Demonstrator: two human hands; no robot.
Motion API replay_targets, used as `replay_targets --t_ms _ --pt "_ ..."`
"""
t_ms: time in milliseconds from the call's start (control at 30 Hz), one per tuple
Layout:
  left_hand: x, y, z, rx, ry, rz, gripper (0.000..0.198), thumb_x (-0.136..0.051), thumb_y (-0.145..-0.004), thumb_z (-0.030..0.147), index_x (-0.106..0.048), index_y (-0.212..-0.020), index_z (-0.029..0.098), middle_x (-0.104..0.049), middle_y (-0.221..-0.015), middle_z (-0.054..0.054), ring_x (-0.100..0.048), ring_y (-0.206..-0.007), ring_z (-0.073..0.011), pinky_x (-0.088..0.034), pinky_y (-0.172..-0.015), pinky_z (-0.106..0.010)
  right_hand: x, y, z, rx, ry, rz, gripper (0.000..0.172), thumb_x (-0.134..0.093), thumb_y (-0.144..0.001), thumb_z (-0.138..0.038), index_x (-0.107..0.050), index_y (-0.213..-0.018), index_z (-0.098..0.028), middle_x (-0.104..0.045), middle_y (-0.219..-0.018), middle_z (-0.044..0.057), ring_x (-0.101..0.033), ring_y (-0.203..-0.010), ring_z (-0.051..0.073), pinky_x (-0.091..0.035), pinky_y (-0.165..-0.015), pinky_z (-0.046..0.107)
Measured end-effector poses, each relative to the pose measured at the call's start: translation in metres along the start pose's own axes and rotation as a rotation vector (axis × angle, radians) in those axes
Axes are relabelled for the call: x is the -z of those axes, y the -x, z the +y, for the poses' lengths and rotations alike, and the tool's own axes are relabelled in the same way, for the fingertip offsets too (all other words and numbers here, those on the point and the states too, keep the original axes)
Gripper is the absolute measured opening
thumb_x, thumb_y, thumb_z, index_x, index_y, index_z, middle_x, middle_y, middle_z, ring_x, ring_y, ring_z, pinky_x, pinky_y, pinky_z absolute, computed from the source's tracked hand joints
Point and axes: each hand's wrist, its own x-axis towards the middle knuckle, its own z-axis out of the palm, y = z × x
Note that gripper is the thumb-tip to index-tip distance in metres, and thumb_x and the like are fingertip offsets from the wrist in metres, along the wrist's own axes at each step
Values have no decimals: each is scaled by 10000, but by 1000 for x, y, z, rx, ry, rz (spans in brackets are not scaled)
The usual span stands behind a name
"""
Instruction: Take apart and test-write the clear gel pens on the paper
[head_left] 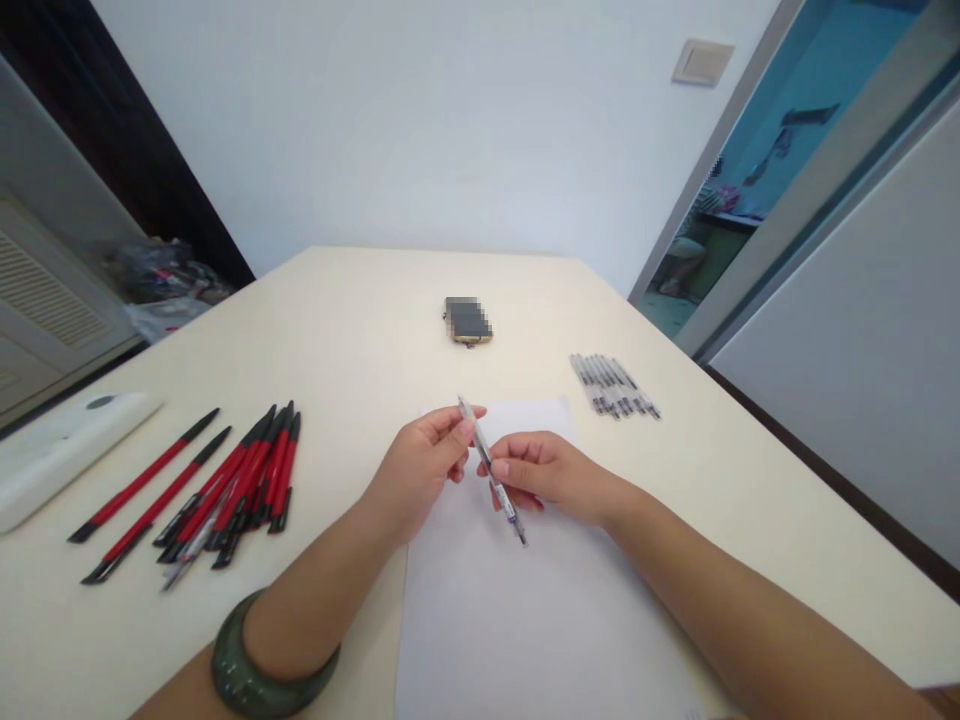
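Note:
A clear pen [491, 470] with a dark inner part slants over a white sheet of paper [525, 610]. My left hand [427, 465] pinches its upper end between thumb and fingers. Lower down, around the middle of the pen, my right hand [547, 470] grips it too. Several red pens with black ends [244, 480] lie in a pile at the left, with a clear pen [196, 545] among them. A row of several clear pens [611, 385] rests on the table to the right, beyond my right hand.
A blurred phone-like object [469, 320] lies toward the back of the cream table [352, 330]. A white rounded device [71, 445] sits at the left edge. Beyond a doorway at the right, a person [686, 245] is partly visible.

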Motion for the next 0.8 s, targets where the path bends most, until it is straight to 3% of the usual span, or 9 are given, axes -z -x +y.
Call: replay_targets --t_ms 167,367,800 --pt "6 -1 3 33 206 -13 270 -475 -782 333 -572 -945 141 -448 -548 23 -413 -509 -75 -344 -497 -209 -2 2 1 -44 -51 -115 254 -460 -791 -357 -521 -852 -118 -555 -672 25 -374 -446 46 -271 -424 194" --pt "8 -2 1 7 275 -59 210 -501 -768 330 -580 -849 153 -533 -706 -14 -464 -575 -83 -374 -514 -212 -4 6 -2 -36 -14 -94 341 -414 -805 -401 -552 -901 -104 -481 -592 -12 -316 -430 35 -236 -419 186" --pt "6 -2 -2 -9 213 -16 188 -527 -749 318 -590 -771 142 -549 -674 -10 -474 -577 -82 -371 -551 -213 -6 7 -6 -57 50 -90 280 -467 -772 -396 -512 -728 -124 -529 -602 -2 -349 -419 31 -262 -396 174"
